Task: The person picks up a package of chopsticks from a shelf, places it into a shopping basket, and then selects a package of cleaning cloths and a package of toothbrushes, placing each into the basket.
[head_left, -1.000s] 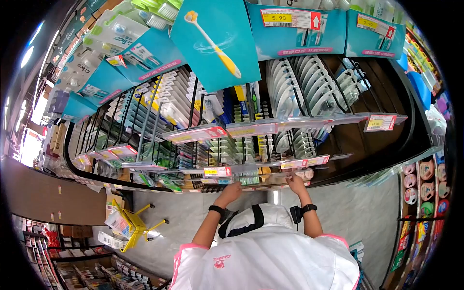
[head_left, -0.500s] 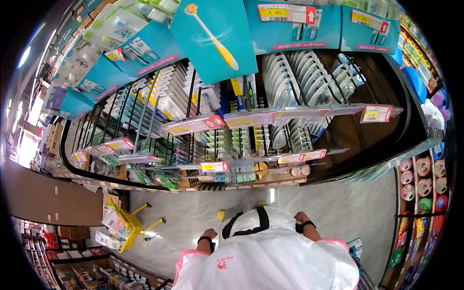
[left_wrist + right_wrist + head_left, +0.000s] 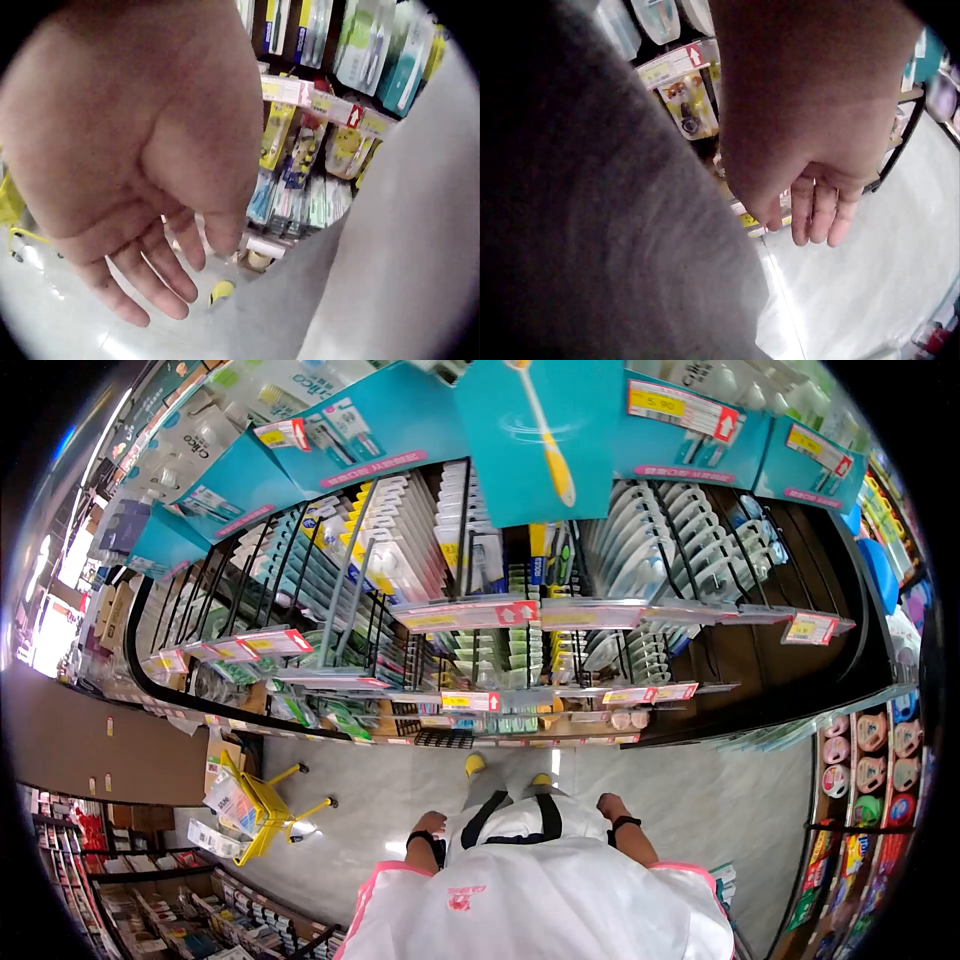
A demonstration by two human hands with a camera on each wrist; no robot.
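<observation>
Neither grip is holding anything: the left hand (image 3: 430, 824) is hanging at the person's side with its fingers (image 3: 161, 274) loosely spread and pointing at the floor (image 3: 690, 800), and the right hand (image 3: 609, 806) is hanging likewise, its fingers (image 3: 821, 214) lying relaxed and close together. Both hands are sitting well apart from the rack (image 3: 520, 660) of hanging packs, each beside the white apron (image 3: 520, 820) that is covering the person's front. A dark band (image 3: 622, 823) is circling the right wrist, and another (image 3: 420, 840) the left.

Head view: the rack is curving across the frame, its hooks carrying rows of toothbrush packs (image 3: 400, 550), with price tags (image 3: 470, 613) running along the rails. Teal signs (image 3: 530, 440), one showing a yellow toothbrush, are jutting out above the rows. Two yellow shoes (image 3: 475, 764) are standing on the pale floor just before the rack's lowest row. A yellow stool (image 3: 262, 808) is lying at the left, near the rack's foot, with packs resting against it. Round tubs (image 3: 880, 735) are filling a shelf at the right edge.

Left wrist view: the open palm is filling the upper left, and behind it yellow and blue packs (image 3: 300, 161) are hanging under a tagged rail (image 3: 330, 109).

Right wrist view: the grey of the clothing is covering the left half, and past the drooping fingers a pack (image 3: 684, 101) with a yellow cartoon figure is hanging below a tag (image 3: 671, 67).
</observation>
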